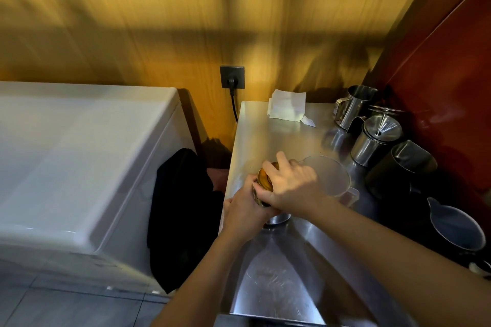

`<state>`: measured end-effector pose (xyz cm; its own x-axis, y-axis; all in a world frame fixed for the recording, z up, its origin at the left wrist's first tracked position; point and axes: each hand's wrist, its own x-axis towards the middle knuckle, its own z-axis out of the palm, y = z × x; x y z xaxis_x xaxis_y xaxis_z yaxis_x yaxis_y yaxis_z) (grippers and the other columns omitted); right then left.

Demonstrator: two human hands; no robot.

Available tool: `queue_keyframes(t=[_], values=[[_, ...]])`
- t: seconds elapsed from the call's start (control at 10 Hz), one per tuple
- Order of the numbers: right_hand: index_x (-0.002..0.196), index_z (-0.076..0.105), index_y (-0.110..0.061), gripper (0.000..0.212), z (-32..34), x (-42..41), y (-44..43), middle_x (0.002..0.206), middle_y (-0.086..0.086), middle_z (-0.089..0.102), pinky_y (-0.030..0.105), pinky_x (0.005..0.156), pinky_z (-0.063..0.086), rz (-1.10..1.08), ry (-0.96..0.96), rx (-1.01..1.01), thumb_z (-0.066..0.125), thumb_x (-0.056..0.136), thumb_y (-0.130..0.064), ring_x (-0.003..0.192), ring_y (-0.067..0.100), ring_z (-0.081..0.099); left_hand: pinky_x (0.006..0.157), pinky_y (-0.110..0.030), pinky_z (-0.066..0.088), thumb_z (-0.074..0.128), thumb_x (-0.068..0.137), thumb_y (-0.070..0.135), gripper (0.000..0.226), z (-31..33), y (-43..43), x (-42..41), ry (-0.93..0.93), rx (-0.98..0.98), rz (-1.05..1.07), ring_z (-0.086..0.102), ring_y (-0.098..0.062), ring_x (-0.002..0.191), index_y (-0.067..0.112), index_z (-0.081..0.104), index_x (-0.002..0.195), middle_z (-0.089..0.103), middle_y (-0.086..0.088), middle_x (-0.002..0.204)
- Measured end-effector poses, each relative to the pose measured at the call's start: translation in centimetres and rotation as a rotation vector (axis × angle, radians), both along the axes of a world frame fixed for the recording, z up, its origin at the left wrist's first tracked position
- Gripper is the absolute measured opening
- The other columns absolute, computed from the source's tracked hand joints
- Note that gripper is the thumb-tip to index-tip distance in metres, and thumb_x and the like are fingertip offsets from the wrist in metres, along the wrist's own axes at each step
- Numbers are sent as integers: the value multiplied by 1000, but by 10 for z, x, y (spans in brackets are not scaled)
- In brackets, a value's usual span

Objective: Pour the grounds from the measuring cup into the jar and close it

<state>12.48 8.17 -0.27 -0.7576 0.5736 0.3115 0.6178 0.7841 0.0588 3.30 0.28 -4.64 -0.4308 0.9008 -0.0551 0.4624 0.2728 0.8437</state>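
A metal jar [276, 218] stands near the left edge of the steel counter [265, 135], mostly hidden by both hands. My left hand [244, 210] wraps around the jar's side. My right hand [289, 183] lies over the top and grips the gold lid [264, 176], which sits on the jar's mouth. Whether the lid is fully seated I cannot tell. The clear plastic measuring cup [332, 175] stands upright just right of the jar, behind my right hand, and looks empty.
Steel pitchers [356, 106] and a lidded steel pot [377, 138] stand along the right wall, with a dark pitcher [401, 167] and a grey jug [457, 228] nearer. White paper [287, 106] lies at the counter's back. A white chest appliance [79, 154] and dark cloth [180, 215] are left.
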Motion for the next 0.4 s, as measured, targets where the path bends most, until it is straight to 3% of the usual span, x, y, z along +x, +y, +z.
queue_keyframes(t=[0.1,0.2,0.3,0.4], values=[[93,57,-11,50,-1,0,-2,82,16,56,28,46,38,-20,18,-28,37,79,-55,58,31,58,88,-49,49,76,56,39,58,3,0,-2,-122,13,-48,60,-15,94,51,44,103,63,12,96],[114,51,-13,56,-3,0,-3,99,15,60,36,68,44,-78,40,-58,37,81,-56,84,31,57,93,-29,42,78,69,22,68,6,-1,-10,-105,-19,-125,44,-23,119,37,42,124,48,7,119],[129,36,-18,67,3,2,2,122,11,53,41,88,35,-65,47,-182,37,79,-62,108,29,46,104,-33,38,69,71,38,75,25,-4,-26,-64,-63,-176,33,-22,130,37,34,137,39,8,133],[136,27,-23,72,19,10,18,143,12,35,45,99,28,-68,129,-212,40,79,-66,125,29,32,114,-44,32,66,86,31,63,52,-4,-40,-5,-25,-82,40,-21,132,23,38,142,42,-2,146]])
